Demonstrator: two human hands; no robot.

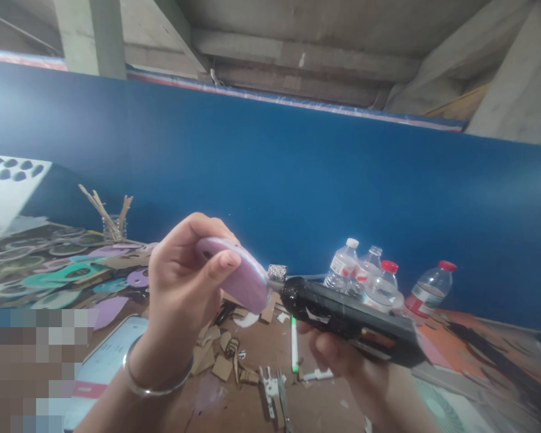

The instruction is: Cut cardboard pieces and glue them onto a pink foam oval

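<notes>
My left hand (189, 276) pinches a rounded purple piece (246, 279) between thumb and fingers, holding it raised above the table. A pale line runs along its edge, like a seam between layers. My right hand (338, 355) is wrapped round a black glue gun (351, 319) from below, with most of its fingers hidden. The gun points left, its metal tip at the lower right edge of the purple piece; whether the tip touches it I cannot tell.
Several plastic bottles (381, 288) stand at the back right. Cut coloured shapes (67, 270) pile up at left, near a jar of sticks (115, 225). Cardboard scraps (220, 361), a green-and-white marker (294, 346) and scissors (283, 400) lie on the table (247, 412) before a blue wall (270, 174).
</notes>
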